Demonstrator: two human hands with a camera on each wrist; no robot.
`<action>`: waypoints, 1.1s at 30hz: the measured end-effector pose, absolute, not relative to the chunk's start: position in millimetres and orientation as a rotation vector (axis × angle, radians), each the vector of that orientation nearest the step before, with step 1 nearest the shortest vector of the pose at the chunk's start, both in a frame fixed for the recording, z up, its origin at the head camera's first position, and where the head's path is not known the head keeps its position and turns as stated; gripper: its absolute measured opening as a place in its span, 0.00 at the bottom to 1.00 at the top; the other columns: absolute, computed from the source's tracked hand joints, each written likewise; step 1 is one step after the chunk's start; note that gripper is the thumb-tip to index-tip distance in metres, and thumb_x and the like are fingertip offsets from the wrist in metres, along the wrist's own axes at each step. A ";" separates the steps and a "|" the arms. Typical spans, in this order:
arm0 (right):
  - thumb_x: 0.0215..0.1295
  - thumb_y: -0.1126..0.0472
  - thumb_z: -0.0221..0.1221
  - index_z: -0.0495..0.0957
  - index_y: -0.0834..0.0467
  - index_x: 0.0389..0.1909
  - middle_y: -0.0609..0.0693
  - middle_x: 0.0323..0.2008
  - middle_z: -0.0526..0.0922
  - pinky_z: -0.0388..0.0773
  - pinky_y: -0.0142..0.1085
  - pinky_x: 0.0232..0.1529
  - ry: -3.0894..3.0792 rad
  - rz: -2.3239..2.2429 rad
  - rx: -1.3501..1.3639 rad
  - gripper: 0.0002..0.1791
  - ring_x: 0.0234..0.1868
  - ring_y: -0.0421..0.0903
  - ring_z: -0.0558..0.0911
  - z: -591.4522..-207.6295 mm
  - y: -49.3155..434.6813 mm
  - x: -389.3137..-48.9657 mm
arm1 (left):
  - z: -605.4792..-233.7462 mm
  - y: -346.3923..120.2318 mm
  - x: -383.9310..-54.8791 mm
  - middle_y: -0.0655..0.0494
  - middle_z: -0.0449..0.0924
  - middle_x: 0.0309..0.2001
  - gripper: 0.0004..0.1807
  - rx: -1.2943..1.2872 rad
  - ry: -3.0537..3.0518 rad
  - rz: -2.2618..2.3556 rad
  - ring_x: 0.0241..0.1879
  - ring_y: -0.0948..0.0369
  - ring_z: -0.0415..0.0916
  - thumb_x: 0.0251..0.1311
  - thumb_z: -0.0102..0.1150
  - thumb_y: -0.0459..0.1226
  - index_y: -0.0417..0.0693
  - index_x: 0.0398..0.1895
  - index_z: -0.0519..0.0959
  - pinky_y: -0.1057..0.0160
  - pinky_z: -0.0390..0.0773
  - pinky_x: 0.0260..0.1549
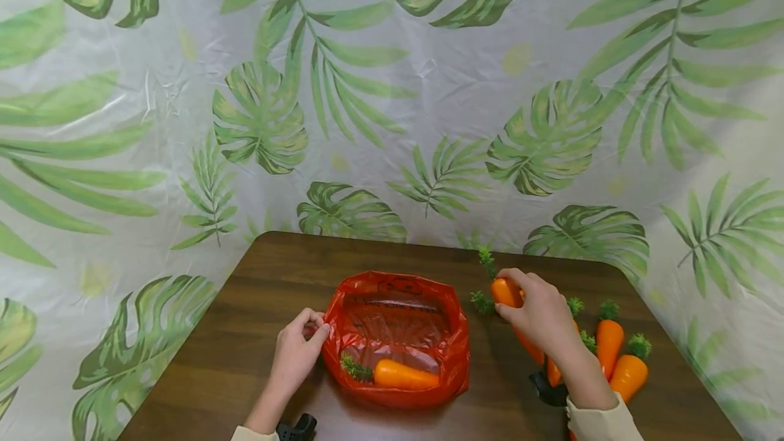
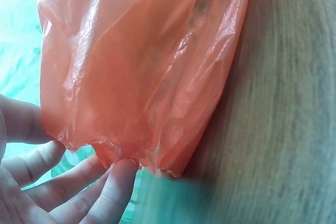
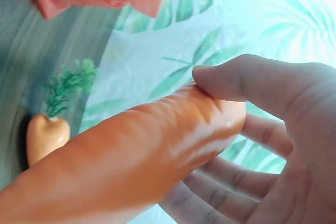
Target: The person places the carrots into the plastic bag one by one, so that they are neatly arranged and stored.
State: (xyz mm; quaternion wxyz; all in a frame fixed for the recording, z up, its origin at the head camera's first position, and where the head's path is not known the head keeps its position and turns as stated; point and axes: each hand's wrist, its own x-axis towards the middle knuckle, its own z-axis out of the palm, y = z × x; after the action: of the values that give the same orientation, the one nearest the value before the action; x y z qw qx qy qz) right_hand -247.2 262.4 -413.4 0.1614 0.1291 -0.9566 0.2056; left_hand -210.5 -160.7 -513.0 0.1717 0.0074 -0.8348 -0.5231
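A red plastic bag [image 1: 392,397] stands on the table with its mouth spread wide. Inside it lies one orange carrot [image 1: 404,374] with a frilly green top. My left hand [image 1: 294,349] pinches the bag's left rim; in the left wrist view, thumb and fingers [image 2: 118,184] meet at the bag's crinkled edge. To the right of the bag, my right hand [image 1: 542,312] grips another carrot [image 1: 505,291] by its thick end, green top pointing away. The right wrist view has this carrot [image 3: 136,150] stretching across the frame, thumb on one side and fingers behind.
Several more carrots [image 1: 609,346] lie on the right of the brown wooden table [image 1: 269,271], partly hidden by the right arm. A leaf-patterned sheet [image 1: 429,87] hangs just behind the table's far edge. Dark wrist straps [image 1: 548,390] show near both sleeves.
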 end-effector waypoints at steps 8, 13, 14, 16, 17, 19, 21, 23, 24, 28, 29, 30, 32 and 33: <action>0.54 0.56 0.74 0.77 0.47 0.58 0.52 0.42 0.82 0.75 0.44 0.30 -2.713 0.595 0.423 0.29 0.33 0.49 0.79 -402.9 251.9 -239.9 | -511.5 -160.4 -209.9 0.51 0.85 0.45 0.07 0.018 -2.358 -1.503 0.38 0.56 0.83 0.64 0.65 0.33 0.51 0.32 0.77 0.58 0.83 0.40; 0.54 0.56 0.75 0.77 0.48 0.58 0.52 0.43 0.82 0.78 0.47 0.33 -2.695 0.604 0.458 0.29 0.36 0.50 0.80 -398.5 243.7 -237.6 | -510.2 -160.1 -209.3 0.52 0.85 0.46 0.06 0.018 -2.356 -1.512 0.38 0.57 0.83 0.64 0.65 0.33 0.51 0.32 0.77 0.58 0.83 0.40; 0.54 0.55 0.75 0.77 0.48 0.58 0.52 0.43 0.82 0.78 0.46 0.33 -2.697 0.609 0.463 0.29 0.36 0.50 0.80 -397.8 242.2 -237.4 | -510.0 -159.9 -209.1 0.52 0.85 0.46 0.06 0.014 -2.355 -1.513 0.39 0.57 0.83 0.64 0.65 0.33 0.51 0.32 0.77 0.58 0.83 0.40; 0.54 0.55 0.75 0.77 0.48 0.58 0.52 0.43 0.82 0.78 0.46 0.33 -2.700 0.610 0.472 0.29 0.36 0.50 0.80 -396.4 239.1 -237.3 | -510.0 -159.9 -208.5 0.51 0.85 0.46 0.06 0.008 -2.355 -1.512 0.39 0.56 0.83 0.65 0.65 0.33 0.51 0.32 0.77 0.57 0.83 0.41; 0.54 0.54 0.75 0.77 0.47 0.58 0.51 0.43 0.82 0.78 0.46 0.33 -2.700 0.609 0.475 0.29 0.36 0.49 0.80 -395.6 237.5 -237.4 | -510.1 -160.0 -208.4 0.51 0.85 0.46 0.06 0.007 -2.355 -1.511 0.39 0.56 0.83 0.65 0.65 0.33 0.50 0.32 0.77 0.56 0.83 0.41; 0.54 0.54 0.75 0.77 0.46 0.58 0.50 0.42 0.81 0.78 0.45 0.33 -2.695 0.607 0.483 0.29 0.36 0.49 0.80 -393.9 234.6 -237.7 | -510.5 -160.1 -208.1 0.51 0.85 0.46 0.06 0.008 -2.355 -1.509 0.39 0.56 0.83 0.65 0.65 0.33 0.51 0.32 0.77 0.55 0.83 0.42; 0.54 0.54 0.75 0.77 0.46 0.58 0.49 0.42 0.81 0.78 0.46 0.34 -2.687 0.607 0.491 0.29 0.36 0.49 0.80 -392.2 231.9 -238.1 | -511.2 -160.2 -208.1 0.51 0.85 0.46 0.06 0.009 -2.355 -1.506 0.40 0.56 0.83 0.64 0.65 0.33 0.51 0.32 0.77 0.54 0.83 0.43; 0.54 0.54 0.75 0.77 0.46 0.58 0.49 0.42 0.82 0.78 0.46 0.34 -2.681 0.616 0.498 0.29 0.36 0.49 0.80 -390.0 228.9 -238.1 | -512.0 -160.5 -208.4 0.52 0.85 0.46 0.06 0.010 -2.356 -1.503 0.40 0.56 0.82 0.64 0.65 0.33 0.51 0.32 0.77 0.54 0.82 0.43; 0.54 0.54 0.75 0.77 0.46 0.58 0.49 0.43 0.82 0.78 0.45 0.34 -2.678 0.620 0.504 0.29 0.36 0.48 0.80 -389.0 227.4 -238.2 | -512.4 -160.6 -208.7 0.52 0.85 0.46 0.07 0.009 -2.356 -1.500 0.40 0.57 0.82 0.64 0.65 0.33 0.51 0.32 0.77 0.54 0.82 0.44; 0.55 0.54 0.75 0.77 0.46 0.59 0.49 0.43 0.82 0.77 0.43 0.33 -2.677 0.646 0.527 0.30 0.36 0.48 0.79 -385.3 220.6 -237.9 | -513.4 -160.8 -209.0 0.52 0.85 0.46 0.07 0.005 -2.354 -1.491 0.39 0.57 0.82 0.64 0.65 0.33 0.51 0.31 0.77 0.55 0.82 0.43; 0.55 0.54 0.75 0.77 0.46 0.59 0.49 0.43 0.82 0.77 0.43 0.33 -2.675 0.653 0.535 0.30 0.36 0.47 0.79 -384.4 218.6 -237.9 | -513.5 -160.9 -209.0 0.53 0.85 0.46 0.07 0.007 -2.354 -1.492 0.39 0.57 0.82 0.64 0.65 0.33 0.52 0.31 0.77 0.55 0.82 0.43; 0.55 0.54 0.75 0.77 0.45 0.59 0.49 0.43 0.82 0.77 0.42 0.33 -2.675 0.658 0.541 0.30 0.35 0.47 0.79 -383.8 216.5 -238.1 | -513.5 -160.9 -209.1 0.53 0.85 0.46 0.07 0.009 -2.354 -1.492 0.39 0.58 0.82 0.64 0.65 0.33 0.52 0.31 0.77 0.56 0.82 0.42; 0.55 0.55 0.75 0.77 0.45 0.59 0.48 0.43 0.81 0.77 0.42 0.33 -2.674 0.678 0.551 0.30 0.35 0.46 0.79 -381.9 211.6 -237.9 | -513.1 -161.1 -209.3 0.53 0.85 0.45 0.07 0.009 -2.351 -1.491 0.38 0.58 0.83 0.64 0.66 0.34 0.52 0.30 0.77 0.58 0.82 0.41; 0.55 0.55 0.75 0.77 0.45 0.59 0.47 0.43 0.81 0.76 0.41 0.33 -2.673 0.689 0.554 0.29 0.35 0.46 0.79 -380.9 208.8 -237.9 | -513.0 -161.1 -209.6 0.53 0.85 0.45 0.07 0.006 -2.350 -1.490 0.38 0.58 0.83 0.64 0.66 0.34 0.52 0.30 0.77 0.59 0.82 0.41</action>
State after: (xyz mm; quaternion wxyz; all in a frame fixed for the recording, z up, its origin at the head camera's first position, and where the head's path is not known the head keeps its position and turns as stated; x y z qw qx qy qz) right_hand -237.9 208.8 -380.9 0.1626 0.1943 -0.9368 0.2414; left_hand -209.6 -161.1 -513.0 0.1786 0.0022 -0.8309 -0.5270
